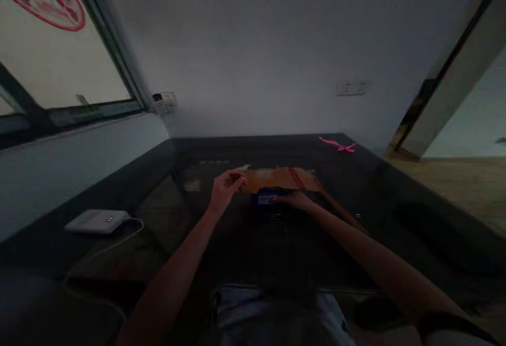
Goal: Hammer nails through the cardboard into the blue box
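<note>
A brown cardboard box (282, 178) with a red stripe lies on the dark table (367, 188) in front of me. My left hand (225, 188) is curled at the box's left end, its fingers pinched on the edge. My right hand (294, 198) rests against the box's near side, next to a small blue object (266, 198). The picture is dim and soft, so I cannot make out my right hand's fingers.
A pink ribbon (340, 146) lies at the table's far right. A white device (97, 220) with a cable sits on the dark ledge at left, below a window. Wall sockets (353, 87) are on the back wall. A doorway opens at right.
</note>
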Available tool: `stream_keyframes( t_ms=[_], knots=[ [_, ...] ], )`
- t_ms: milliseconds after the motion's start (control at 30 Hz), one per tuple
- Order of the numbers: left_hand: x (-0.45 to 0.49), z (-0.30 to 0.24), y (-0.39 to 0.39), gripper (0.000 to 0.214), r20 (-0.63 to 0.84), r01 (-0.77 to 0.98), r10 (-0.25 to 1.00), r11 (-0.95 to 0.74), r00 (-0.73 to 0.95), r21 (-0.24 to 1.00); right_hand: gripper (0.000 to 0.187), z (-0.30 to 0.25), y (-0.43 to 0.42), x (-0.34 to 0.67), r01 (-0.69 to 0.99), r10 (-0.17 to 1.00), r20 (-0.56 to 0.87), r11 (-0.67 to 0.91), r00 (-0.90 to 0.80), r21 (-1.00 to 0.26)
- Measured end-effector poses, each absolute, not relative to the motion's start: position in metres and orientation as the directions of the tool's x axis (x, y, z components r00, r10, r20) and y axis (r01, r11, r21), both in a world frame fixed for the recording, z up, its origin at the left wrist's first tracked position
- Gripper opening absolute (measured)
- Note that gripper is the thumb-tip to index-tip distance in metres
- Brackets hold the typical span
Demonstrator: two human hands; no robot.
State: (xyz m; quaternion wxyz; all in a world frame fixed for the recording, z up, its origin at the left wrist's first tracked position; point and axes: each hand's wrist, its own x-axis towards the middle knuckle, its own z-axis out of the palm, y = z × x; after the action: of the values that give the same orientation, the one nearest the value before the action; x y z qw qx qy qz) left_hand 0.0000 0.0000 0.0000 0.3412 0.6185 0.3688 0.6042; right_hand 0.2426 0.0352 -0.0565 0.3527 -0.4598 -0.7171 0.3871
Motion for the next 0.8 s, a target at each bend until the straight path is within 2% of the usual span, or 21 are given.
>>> stream_keyframes(
  t_ms=[367, 600, 800],
  knots=[
    [-0.003, -0.003, 0.001, 0.020, 0.524, 0.121, 0.852, -0.520, 0.005, 0.845, 0.050, -0.063, 0.033, 0.247, 0.273, 0.908, 0.180, 0.296, -0.379, -0.916],
    [0.008, 0.014, 0.021, 0.014, 0.604, 0.288, 0.797, -0.581, 0.010, 0.761, 0.057, -0.075, 0.039, 0.247, 0.225, 0.892, 0.242, 0.344, -0.382, -0.912],
    [0.024, 0.017, 0.041, 0.005, 0.611, 0.487, 0.790, -0.557, 0.061, 0.672, 0.054, -0.075, 0.039, 0.248, 0.286, 0.888, 0.194, 0.330, -0.417, -0.900]
  ],
)
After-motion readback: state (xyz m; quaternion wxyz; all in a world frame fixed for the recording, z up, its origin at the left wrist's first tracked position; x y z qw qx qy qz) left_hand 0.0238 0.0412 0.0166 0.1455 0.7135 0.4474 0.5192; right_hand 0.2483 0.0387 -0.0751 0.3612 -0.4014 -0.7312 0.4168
